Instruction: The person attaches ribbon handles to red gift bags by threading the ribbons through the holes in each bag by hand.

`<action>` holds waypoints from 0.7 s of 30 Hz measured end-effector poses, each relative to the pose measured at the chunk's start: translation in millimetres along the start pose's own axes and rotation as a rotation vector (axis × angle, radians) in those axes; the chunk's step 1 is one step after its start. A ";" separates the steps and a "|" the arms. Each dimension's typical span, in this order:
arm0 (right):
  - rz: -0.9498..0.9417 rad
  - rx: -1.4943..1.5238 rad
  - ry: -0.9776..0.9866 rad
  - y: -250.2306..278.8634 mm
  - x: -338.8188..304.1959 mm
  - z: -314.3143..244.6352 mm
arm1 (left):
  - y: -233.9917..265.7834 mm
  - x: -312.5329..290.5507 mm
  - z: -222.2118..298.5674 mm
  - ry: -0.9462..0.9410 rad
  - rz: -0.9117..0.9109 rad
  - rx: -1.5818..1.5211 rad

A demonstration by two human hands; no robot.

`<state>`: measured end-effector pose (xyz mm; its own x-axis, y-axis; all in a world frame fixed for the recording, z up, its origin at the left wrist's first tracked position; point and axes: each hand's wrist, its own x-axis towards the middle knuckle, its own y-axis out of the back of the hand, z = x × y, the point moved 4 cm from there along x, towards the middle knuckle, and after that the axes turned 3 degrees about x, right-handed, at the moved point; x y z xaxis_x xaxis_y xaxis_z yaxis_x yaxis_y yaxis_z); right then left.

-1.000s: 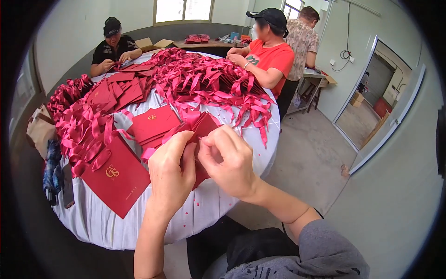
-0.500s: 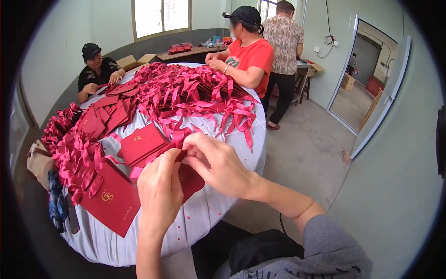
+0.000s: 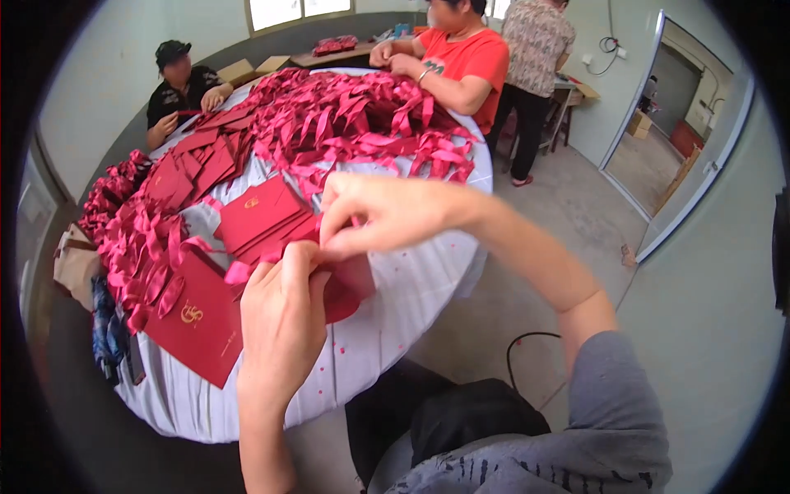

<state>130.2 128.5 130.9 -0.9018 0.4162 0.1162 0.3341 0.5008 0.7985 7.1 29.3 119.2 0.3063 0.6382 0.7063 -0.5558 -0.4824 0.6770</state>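
Over the near side of the table, my left hand [image 3: 284, 321] is closed in a pinch at the top edge of a dark red paper gift bag [image 3: 352, 288]. My right hand [image 3: 383, 212] is also closed, thumb against forefinger, just above that edge, with a bit of pink ribbon [image 3: 356, 221] showing at its fingers. The fingers partly cover the bag's top. Beyond my left hand lies a stack of red bags [image 3: 259, 218] with gold print. A larger red bag [image 3: 197, 321] rests left of that hand.
A heap of ribboned bags [image 3: 337, 123] covers the far side of the white-covered round table [image 3: 403, 305]. More ribbons [image 3: 140, 239] lie at left, near a beige bag [image 3: 76, 267]. Two people [image 3: 465, 66] [image 3: 183, 86] work across the table; another person [image 3: 535, 49] stands behind.
My right hand has risen and turned flatter, with its elbow swung outward. My left hand keeps its pinch on the bag. The whole view has tilted downward.
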 end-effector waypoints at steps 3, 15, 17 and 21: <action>-0.101 0.210 -0.150 3.5 8.4 5.5 | -3.1 -1.5 -6.9 0.019 -0.002 -0.009; -0.178 0.060 -0.323 10.4 30.9 3.4 | -6.0 -0.7 0.5 0.058 -0.057 0.058; -0.113 0.018 -0.310 9.6 28.0 -6.6 | -9.2 -2.6 -4.5 0.083 -0.045 0.040; 0.137 0.283 -0.194 -1.3 22.0 8.6 | 0.5 -1.2 -4.4 0.095 -0.030 0.034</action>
<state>112.3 143.6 127.3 -0.7839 0.6163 0.0750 0.5349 0.6091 0.5856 3.1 30.9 117.8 0.2474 0.7059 0.6637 -0.5199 -0.4813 0.7057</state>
